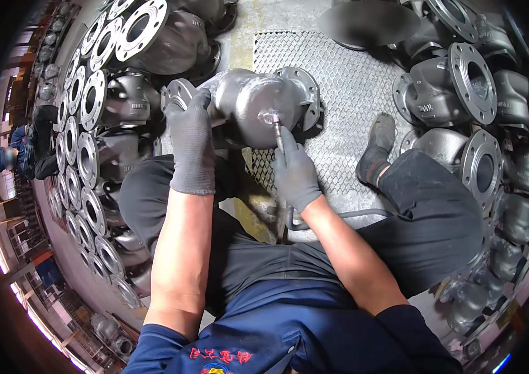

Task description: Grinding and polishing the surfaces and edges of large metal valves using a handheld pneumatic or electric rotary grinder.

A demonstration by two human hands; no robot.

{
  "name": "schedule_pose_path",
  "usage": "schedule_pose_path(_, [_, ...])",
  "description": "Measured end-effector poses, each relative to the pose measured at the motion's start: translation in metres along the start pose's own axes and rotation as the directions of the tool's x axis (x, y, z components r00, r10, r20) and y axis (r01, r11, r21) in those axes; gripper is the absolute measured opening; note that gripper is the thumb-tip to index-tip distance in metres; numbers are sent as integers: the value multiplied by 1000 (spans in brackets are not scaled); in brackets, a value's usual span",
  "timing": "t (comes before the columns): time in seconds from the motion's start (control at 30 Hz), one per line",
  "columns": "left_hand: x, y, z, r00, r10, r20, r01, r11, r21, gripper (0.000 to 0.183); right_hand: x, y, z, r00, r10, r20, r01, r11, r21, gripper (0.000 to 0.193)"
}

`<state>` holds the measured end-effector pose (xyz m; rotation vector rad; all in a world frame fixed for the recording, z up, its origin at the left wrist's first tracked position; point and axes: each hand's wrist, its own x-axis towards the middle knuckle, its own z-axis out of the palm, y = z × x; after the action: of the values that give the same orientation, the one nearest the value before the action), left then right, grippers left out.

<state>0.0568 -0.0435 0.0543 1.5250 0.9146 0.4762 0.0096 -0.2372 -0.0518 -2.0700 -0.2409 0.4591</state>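
Observation:
A grey cast-metal valve body (230, 96) with a round flange at each end lies on its side in front of me. My left hand (193, 149), in a dark grey knit glove, is closed on the rim of its left flange. In my gloved right hand (297, 177) is a slim pencil-type grinder (278, 132), held like a pen. Its small pinkish tip meets the rounded side of the casting at a pale, scuffed patch (268, 116). A dark hose (364, 213) runs near my right wrist toward my right leg.
Flanged valve bodies (128, 103) stand stacked along my left, and more castings (439, 93) line my right. Diamond-patterned metal mesh (352, 81) covers the floor ahead. My right foot (378, 140) rests on it. Another person (37, 146) is at the far left, beyond the stack.

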Motion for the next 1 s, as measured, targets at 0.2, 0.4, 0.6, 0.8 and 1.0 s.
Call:
schedule_pose_path(0.2, [8, -9, -4, 997, 71, -36, -69, 997, 43, 40, 8, -3, -6, 999, 40, 23, -40, 999, 21, 55])
schedule_pose_path(0.4, [5, -8, -2, 998, 63, 19, -63, 998, -8, 38, 21, -1, -10, 997, 42, -57, -41, 999, 24, 54])
schedule_pose_path(0.6, [4, -6, -9, 995, 76, 68, -78, 996, 41, 62, 21, -4, -13, 999, -32, -43, 34, 998, 53, 54])
schedule_pose_path(0.8, [-8, 3, -9, 985, 18, 173, 1, 994, -108, 88, 26, 15, -15, 999, 42, 8, -43, 995, 96, 51])
schedule_pose_path(1.0, [-42, 14, -25, 871, 168, 461, -341, 883, 322, 112, 46, 58, -68, 935, 351, -47, -310, 875, 372, 55])
